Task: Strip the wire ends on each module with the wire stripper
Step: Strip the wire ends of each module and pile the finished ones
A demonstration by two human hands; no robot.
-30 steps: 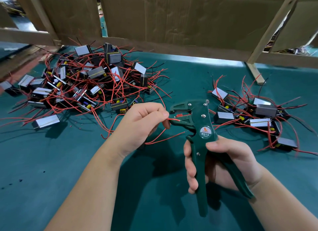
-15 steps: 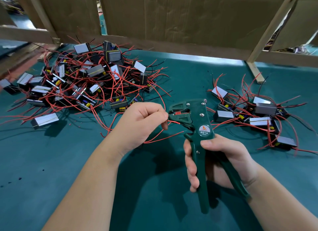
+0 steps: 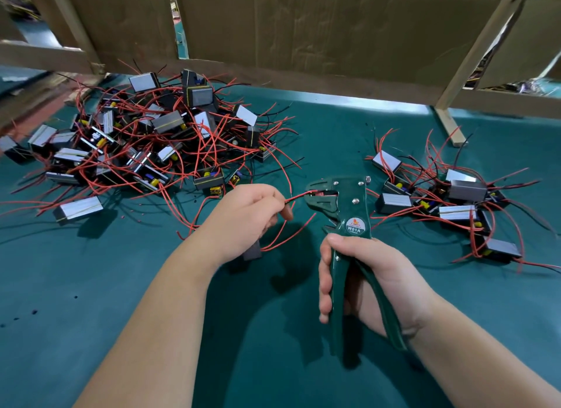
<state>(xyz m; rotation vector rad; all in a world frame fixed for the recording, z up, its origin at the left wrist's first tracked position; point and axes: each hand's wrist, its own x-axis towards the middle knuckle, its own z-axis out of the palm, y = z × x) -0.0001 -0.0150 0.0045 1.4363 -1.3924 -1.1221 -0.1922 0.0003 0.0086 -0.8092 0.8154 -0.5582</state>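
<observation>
The thin red wire [image 3: 299, 196], pinched between thumb and fingertip of the left hand [image 3: 243, 219], sits in the mouth of the green wire stripper [image 3: 352, 213] at mid-table. I'd keep it straight and fully seated before squeezing, so only the tip's insulation comes off. The right hand [image 3: 373, 280] curls round both handles; a big heap of modules [image 3: 145, 146] lies far left, a smaller heap [image 3: 440, 201] to the right.

View: one head camera is looking forward and down from above the person's own forearms.
Facing: it is pointing across the desk [image 3: 91, 286] toward the cardboard [image 3: 303, 28] at the far edge.
Nearness: it is sitting close, with the left hand [image 3: 243, 216] and right hand [image 3: 388, 280] filling the lower middle.
Lens: a wide angle is taking in the desk from side to side.
</observation>
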